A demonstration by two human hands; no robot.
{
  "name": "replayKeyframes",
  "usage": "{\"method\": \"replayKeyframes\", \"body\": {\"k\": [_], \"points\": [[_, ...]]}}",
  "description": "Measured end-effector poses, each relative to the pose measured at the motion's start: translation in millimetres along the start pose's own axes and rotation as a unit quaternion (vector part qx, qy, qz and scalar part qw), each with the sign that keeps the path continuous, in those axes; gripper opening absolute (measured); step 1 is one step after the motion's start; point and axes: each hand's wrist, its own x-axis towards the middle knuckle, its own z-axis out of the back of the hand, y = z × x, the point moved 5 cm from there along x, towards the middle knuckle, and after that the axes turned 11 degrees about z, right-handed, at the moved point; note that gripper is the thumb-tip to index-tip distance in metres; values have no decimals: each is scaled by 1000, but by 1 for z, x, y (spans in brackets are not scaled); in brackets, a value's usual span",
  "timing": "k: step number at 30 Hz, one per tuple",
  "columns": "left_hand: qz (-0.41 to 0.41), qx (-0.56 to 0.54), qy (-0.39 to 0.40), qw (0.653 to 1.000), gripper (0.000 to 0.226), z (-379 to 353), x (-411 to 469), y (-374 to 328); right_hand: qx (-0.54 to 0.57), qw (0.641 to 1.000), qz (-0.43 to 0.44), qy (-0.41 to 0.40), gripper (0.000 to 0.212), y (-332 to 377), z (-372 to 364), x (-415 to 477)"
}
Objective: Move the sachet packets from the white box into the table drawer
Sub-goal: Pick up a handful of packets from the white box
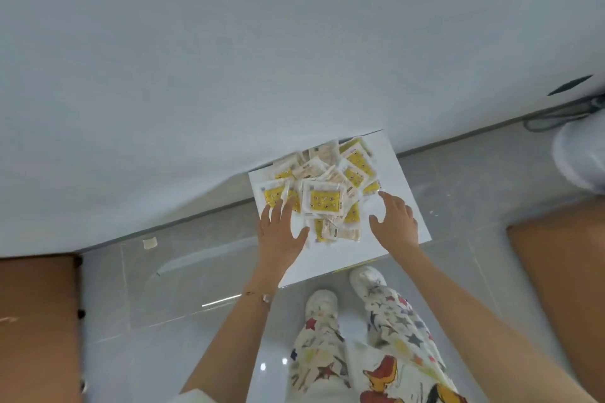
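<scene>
A grey tiled floor runs below a large white surface. From the head view, the white box sits on the floor, sachet packets heaped inside. Left hand touches the pile's near-left edge, right hand hovers just beside its right; each grip spread wide, empty. No drawer visible.

Left hand, right hand open, outstretched
</scene>
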Motion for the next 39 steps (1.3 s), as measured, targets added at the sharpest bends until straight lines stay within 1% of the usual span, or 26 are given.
{"method": "replayKeyframes", "body": {"k": [3,6,9,12,15,19,22,26,28,29,31,33,35,36,39], "points": [[48,-26,24,998,76,-46,50,7,28,999,-16,10,62,-14,-37,61],[79,-118,32,989,79,-86,86,6,87,996,-22,16,73,-27,-65,111],[133,-228,23,964,80,-115,104,-2,192,981,-29,5,83,-34,-88,140],[185,-307,-15,933,77,-127,111,-9,229,972,-48,-12,85,-38,-101,148],[211,-352,-35,911,68,-129,115,-12,263,963,-59,-9,86,-42,-111,148],[240,-402,-36,883,60,-130,122,-11,284,955,-88,-20,81,-51,-117,144],[238,-410,-48,879,46,-128,129,-7,286,954,-87,-25,79,-58,-115,146],[232,-392,-73,887,30,-127,129,-4,258,964,-49,-50,55,-58,-112,148],[223,-403,-88,883,19,-128,125,-2,255,965,-31,-63,45,-57,-109,148],[223,-416,-94,877,18,-129,123,0,255,964,-25,-68,42,-57,-108,148],[231,-448,-92,859,23,-131,121,5,274,959,-20,-71,34,-56,-107,148],[226,-466,-67,853,38,-132,125,7,299,951,-18,-70,26,-55,-107,146],[208,-457,-31,864,58,-136,130,4,324,943,-21,-76,20,-55,-106,143],[200,-448,-22,871,64,-138,132,1,334,939,-22,-82,17,-56,-106,142],[192,-421,-50,885,78,-140,127,-7,368,924,-43,-97,17,-62,-109,137]]}}
